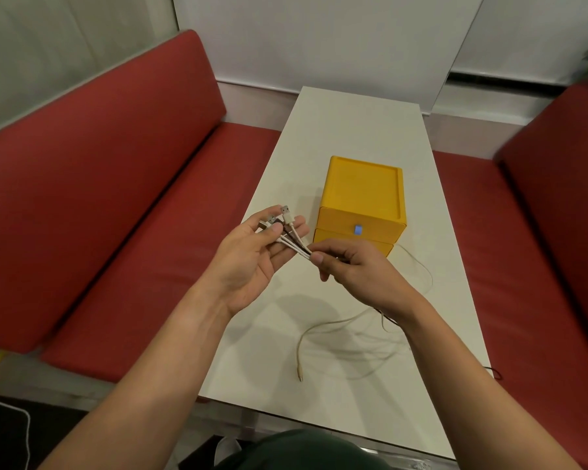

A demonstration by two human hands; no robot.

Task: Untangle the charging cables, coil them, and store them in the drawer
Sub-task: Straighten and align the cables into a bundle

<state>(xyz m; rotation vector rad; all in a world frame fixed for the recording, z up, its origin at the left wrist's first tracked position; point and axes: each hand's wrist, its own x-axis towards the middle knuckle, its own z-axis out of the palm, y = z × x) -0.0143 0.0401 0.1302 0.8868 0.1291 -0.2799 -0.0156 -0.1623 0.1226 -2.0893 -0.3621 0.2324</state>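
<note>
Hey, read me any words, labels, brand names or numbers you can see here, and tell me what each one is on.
No readable text anywhere in this view.
Small blue tab on the yellow drawer box: too small to tell whether anything is printed.
USB plugs of the charging cables, held in the left hand: no legible markings.

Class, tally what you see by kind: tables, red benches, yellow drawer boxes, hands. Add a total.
Table: 1
Red benches: 2
Yellow drawer box: 1
Hands, left hand and right hand, holding cables: 2
Total: 6
</note>
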